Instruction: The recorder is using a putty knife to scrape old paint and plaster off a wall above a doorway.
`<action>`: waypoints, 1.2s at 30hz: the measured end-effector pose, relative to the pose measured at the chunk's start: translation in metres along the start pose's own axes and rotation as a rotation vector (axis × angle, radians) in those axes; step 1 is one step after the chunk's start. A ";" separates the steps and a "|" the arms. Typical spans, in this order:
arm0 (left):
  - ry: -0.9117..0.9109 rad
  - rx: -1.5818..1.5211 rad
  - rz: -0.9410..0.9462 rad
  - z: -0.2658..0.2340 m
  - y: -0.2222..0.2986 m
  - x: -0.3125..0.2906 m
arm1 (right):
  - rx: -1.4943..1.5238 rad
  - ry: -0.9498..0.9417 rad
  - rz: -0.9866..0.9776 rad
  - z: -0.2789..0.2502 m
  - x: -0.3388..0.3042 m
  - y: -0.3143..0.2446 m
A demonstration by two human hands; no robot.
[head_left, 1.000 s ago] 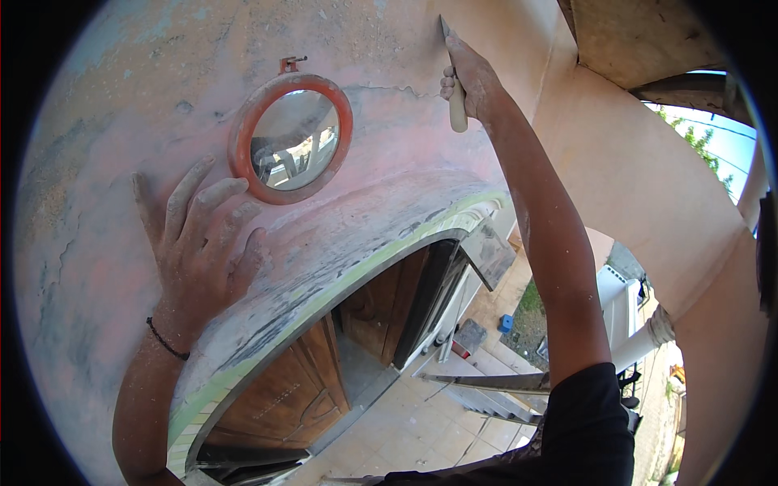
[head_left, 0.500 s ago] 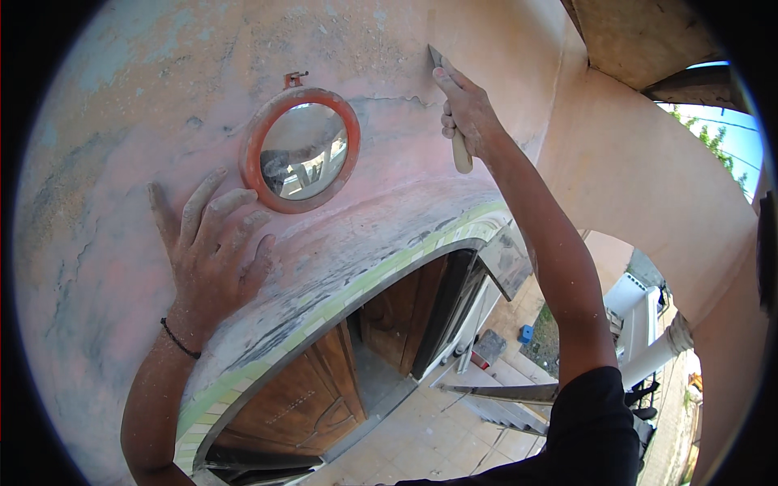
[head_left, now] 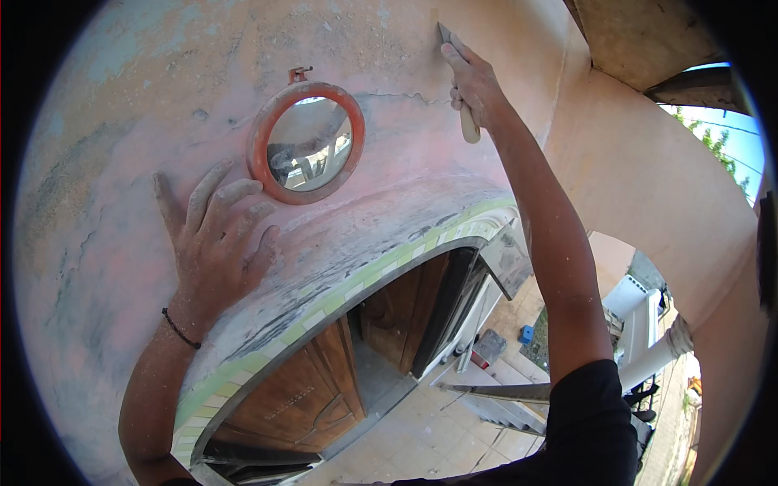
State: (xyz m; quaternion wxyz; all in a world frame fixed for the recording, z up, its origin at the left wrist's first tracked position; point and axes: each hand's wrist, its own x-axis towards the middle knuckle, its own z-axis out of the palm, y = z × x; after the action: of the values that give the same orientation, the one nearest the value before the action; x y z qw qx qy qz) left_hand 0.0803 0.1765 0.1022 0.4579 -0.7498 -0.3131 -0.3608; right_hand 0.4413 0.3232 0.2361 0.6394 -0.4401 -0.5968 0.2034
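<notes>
My right hand is closed round the pale handle of a scraper. The dark tip of its blade lies against the upper part of the painted wall, which is patchy pink and orange with cracks. Dusty and spread, my left hand rests its fingers on the wall at the lower left of a round mirror. That mirror has a red-orange rim with a small bracket on top, and the left fingertips are close to its edge.
Below the hands runs an arch edged with green and white tiles, over a carved wooden door. Far down, a ladder stands on the tiled floor near a small blue object. A curved wall rises at right.
My right hand has moved up and slightly right along the wall with the scraper. My left hand stays beside the mirror; the whole view has shifted slightly.
</notes>
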 end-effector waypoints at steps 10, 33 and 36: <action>-0.014 -0.021 -0.021 -0.001 0.000 0.000 | -0.069 -0.069 -0.037 0.024 -0.037 0.002; 0.139 -0.084 0.098 -0.014 -0.006 -0.001 | 0.532 -0.229 -0.002 0.021 -0.050 -0.038; 0.055 -0.334 -0.091 -0.018 0.023 0.029 | 0.685 -0.272 -0.090 0.036 -0.140 -0.035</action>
State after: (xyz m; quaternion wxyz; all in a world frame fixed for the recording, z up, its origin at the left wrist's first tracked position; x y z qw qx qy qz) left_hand 0.1101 0.1552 0.1215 0.3185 -0.7904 -0.2697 -0.4484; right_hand 0.3693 0.2069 0.1789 0.6728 -0.1426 -0.5923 0.4197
